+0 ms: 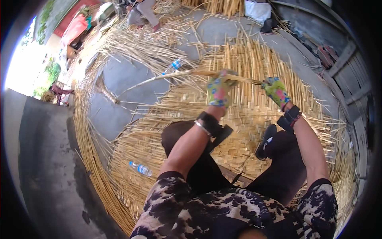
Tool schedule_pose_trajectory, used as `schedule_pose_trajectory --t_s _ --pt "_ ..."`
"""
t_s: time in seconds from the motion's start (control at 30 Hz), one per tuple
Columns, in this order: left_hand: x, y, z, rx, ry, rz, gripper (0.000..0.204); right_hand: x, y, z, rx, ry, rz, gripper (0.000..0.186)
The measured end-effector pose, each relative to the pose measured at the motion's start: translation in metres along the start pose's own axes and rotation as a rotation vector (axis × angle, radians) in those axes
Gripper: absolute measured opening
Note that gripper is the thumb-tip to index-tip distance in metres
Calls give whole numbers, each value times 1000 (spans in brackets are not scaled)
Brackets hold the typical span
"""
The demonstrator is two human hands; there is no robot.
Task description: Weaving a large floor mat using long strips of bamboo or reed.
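Observation:
Both my hands wear green gloves with a flower print. A long, pale split reed (pixel 165 75) crosses in front of me, its thin end trailing off to the left. My left hand (pixel 218 92) is closed around its middle; some blur hides the fingertips, and I cannot tell whether anything else is in that hand. At the reed's right end, my right hand (pixel 276 91) is closed with its fingers pinched on the strip. Under both hands lies a large, partly woven reed mat (pixel 238 139), with loose strip ends sticking out along its far and left edges.
Water bottles lie on the mat at near left (pixel 140 169) and beyond its far edge (pixel 172 67). A short brush-like bundle (pixel 106 91) rests on the grey floor (pixel 127 79). Loose reeds (pixel 131 44) are heaped at far left, near another person's legs (pixel 145 14). Wooden framing (pixel 354 71) stands right.

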State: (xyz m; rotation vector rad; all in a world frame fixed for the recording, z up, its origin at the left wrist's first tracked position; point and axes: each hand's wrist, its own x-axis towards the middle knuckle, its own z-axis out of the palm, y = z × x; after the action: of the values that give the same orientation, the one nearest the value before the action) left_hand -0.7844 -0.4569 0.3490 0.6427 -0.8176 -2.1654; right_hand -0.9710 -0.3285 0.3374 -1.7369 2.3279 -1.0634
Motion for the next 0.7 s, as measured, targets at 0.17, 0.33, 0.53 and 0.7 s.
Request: schedule_pose_trajectory --t_s 0.17,0.33,0.53,0.7 --pt "-17 1 27 2 97 50 23 2 2 17 -305 33 80 21" --pt "-24 1 34 30 84 200 18 5 -10 29 -392 -5 214 26" --pt "-37 -2 39 280 23 464 13 6 4 46 -817 -40 -253 20" --pt "-4 44 11 -120 151 320 14 17 -22 32 781 -183 434 20"
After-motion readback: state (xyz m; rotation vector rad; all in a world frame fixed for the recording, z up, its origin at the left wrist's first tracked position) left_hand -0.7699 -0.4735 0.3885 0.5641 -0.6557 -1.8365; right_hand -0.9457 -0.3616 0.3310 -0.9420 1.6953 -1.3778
